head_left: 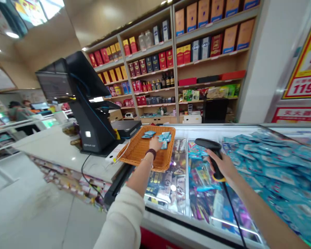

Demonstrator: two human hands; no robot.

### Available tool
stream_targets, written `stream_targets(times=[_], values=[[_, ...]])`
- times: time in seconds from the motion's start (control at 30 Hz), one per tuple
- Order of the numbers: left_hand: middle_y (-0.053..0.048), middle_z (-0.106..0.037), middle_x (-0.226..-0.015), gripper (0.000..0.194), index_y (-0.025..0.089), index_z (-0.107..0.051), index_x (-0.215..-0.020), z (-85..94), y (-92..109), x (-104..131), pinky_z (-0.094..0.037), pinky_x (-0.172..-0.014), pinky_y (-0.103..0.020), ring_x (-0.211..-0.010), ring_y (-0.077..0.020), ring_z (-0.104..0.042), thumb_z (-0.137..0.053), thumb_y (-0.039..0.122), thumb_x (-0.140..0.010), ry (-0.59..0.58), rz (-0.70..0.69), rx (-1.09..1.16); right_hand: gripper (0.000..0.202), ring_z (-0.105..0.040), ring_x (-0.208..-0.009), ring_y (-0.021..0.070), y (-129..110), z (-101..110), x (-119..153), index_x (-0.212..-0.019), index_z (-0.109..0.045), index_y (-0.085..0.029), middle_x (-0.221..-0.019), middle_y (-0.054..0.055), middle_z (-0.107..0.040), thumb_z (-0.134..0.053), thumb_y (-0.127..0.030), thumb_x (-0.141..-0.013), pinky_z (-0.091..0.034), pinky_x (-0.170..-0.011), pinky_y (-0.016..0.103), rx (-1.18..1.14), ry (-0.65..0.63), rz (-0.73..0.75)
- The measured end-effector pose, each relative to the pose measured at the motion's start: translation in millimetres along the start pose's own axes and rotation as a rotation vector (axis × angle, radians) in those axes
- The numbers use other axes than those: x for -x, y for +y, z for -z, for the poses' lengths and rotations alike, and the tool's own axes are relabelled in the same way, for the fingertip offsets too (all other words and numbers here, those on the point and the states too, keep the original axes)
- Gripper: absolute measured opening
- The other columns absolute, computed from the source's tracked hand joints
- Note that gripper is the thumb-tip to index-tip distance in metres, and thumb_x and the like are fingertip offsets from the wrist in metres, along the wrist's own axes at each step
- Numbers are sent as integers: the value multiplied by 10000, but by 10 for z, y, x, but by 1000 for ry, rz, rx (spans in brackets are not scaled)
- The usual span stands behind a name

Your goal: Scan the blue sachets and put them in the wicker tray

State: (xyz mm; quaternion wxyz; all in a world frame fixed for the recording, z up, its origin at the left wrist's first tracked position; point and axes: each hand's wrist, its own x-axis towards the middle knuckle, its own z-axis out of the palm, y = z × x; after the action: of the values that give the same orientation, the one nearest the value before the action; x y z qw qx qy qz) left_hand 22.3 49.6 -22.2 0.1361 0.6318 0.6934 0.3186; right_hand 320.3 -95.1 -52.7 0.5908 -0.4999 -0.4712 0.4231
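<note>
My left hand (155, 143), with a dark bead bracelet at the wrist, reaches into a shallow orange-brown wicker basket (134, 156). Small blue packets (165, 138) lie just at its fingertips, and a second little group of packets (148, 134) sits to its left. The fingers are too small and partly hidden to show whether they grip one. In my right hand (224, 164) is a black barcode scanner (217, 155), held by its handle above the glass freezer top. Its cord (233, 207) runs down toward the front edge. To the right spreads a large heap of blue packets (274, 173).
A black checkout terminal (93, 114) stands on the white counter (54, 145) to the left, with a dark flat device (126, 128) behind the basket. Colourful packaged goods (171, 186) show through the glass of the freezer. Shelves of boxes and bottles (152, 65) line the back wall.
</note>
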Motion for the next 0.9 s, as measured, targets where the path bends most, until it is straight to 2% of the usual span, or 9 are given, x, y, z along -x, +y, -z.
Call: stream_targets(times=[0.07,0.13,0.27,0.4,0.57,0.63,0.73,0.8,0.9], values=[[-237,-631,-1421,524,139,-667,-1236,38,-135,-51,-412,-1152,-389,-1367,-335,-586,-815,213,-739,-25,7,-70,522,-475,-341,113,107,-81,2,-709,-549,-227,-542,-32,-567,-792,-689,-709,-359,-341,268,-6,-22,-9],[-230,-641,-1407,539,149,-676,-1208,15,-210,-85,-417,-1150,-388,-1350,-335,-598,-837,163,-693,-69,-45,-54,518,-468,-334,107,180,-99,19,-711,-567,-216,-534,-26,-576,-782,-687,-735,-349,-342,259,11,-51,-16],[-233,-653,-1376,489,165,-709,-1120,-53,-227,-102,-431,-1138,-420,-1321,-355,-618,-854,104,-656,-167,-175,-122,517,-457,-325,110,237,-39,63,-655,-566,-215,-455,-23,-541,-759,-680,-773,-372,-351,254,54,-72,-31],[-281,-619,-1401,567,133,-681,-1189,34,-188,-45,-407,-1149,-467,-1362,-402,-570,-898,224,-673,-84,-91,-359,513,-469,-329,128,238,2,103,-661,-579,-225,-448,-14,-540,-740,-699,-768,-403,-351,272,57,-33,-34],[-274,-707,-1269,557,149,-692,-1132,254,-186,52,-502,-1031,-438,-1257,-416,-650,-907,413,-691,-100,52,-370,499,-470,-332,135,222,-15,135,-663,-574,-235,-470,-7,-552,-746,-695,-750,-396,-339,283,66,-19,-40],[-244,-732,-1233,471,164,-712,-1053,300,-161,76,-518,-1016,-429,-1239,-409,-665,-907,400,-695,-74,35,-280,503,-469,-335,131,225,-23,135,-663,-574,-233,-480,-4,-563,-759,-694,-742,-388,-339,281,49,-19,-43],[-181,-772,-1103,298,160,-714,-995,275,-26,121,-569,-948,-389,-1116,-348,-727,-858,256,-752,-10,-10,75,525,-451,-328,116,222,-26,134,-665,-573,-224,-470,-17,-551,-783,-703,-718,-366,-339,269,1,-9,-43],[-153,-772,-1037,205,150,-699,-989,177,140,182,-606,-890,-386,-988,-291,-756,-787,168,-805,4,-41,393,542,-455,-338,112,195,-22,148,-674,-574,-219,-477,-24,-549,-795,-713,-702,-367,-344,262,-43,-1,-34],[-129,-763,-1024,165,155,-666,-1012,-111,446,354,-631,-883,-419,-879,-219,-753,-712,123,-857,-79,-118,837,558,-473,-368,106,117,-9,194,-724,-594,-209,-534,-27,-578,-811,-722,-686,-384,-356,254,-99,24,-12]])
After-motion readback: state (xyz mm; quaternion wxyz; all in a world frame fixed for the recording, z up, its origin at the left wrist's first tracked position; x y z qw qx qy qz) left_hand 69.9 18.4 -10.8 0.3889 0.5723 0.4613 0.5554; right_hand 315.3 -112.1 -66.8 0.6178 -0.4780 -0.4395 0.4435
